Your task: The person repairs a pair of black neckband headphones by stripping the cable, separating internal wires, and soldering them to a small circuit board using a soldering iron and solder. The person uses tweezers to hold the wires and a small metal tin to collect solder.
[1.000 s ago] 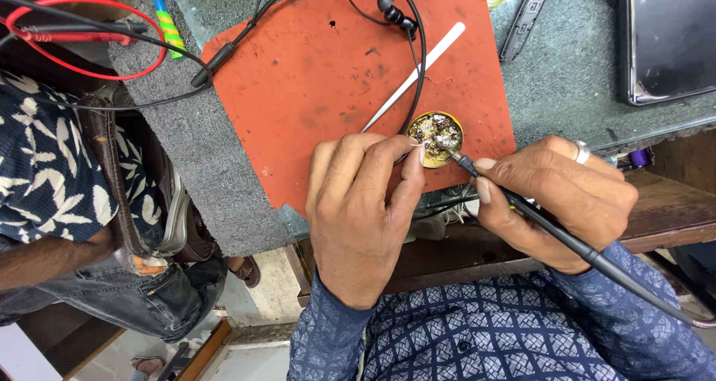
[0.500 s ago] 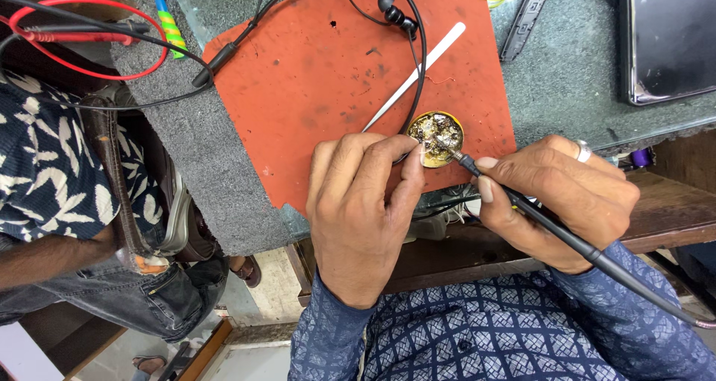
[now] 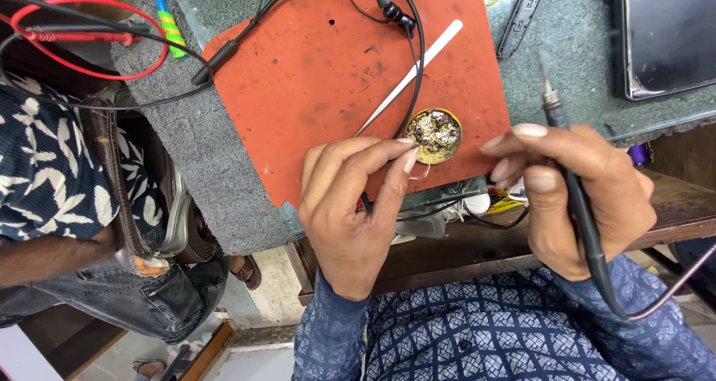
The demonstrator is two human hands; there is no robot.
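Note:
My left hand point(image 3: 352, 202) rests on the near edge of the orange work mat point(image 3: 328, 90), fingertips pinched beside a small round brass tin of flux or solder residue point(image 3: 433, 135); a thin wire seems held there, though I cannot see it clearly. My right hand point(image 3: 574, 191) grips a black soldering iron point(image 3: 570, 172) by its handle, tip raised and pointing away over the grey bench, clear of the tin. A white plastic pry stick point(image 3: 414, 71) lies diagonally on the mat behind the tin. A black earphone cable point(image 3: 406, 23) runs across the mat.
Another person in a floral shirt point(image 3: 37, 180) and jeans stands at the left. Red and black probe leads point(image 3: 82, 34) lie at top left. A dark flat device point(image 3: 667, 30) sits at top right, a black strip point(image 3: 522, 16) beside it. The bench edge runs under my wrists.
My right hand has lifted the soldering iron off the tin and swung its tip up and to the right. My left hand has stayed by the tin.

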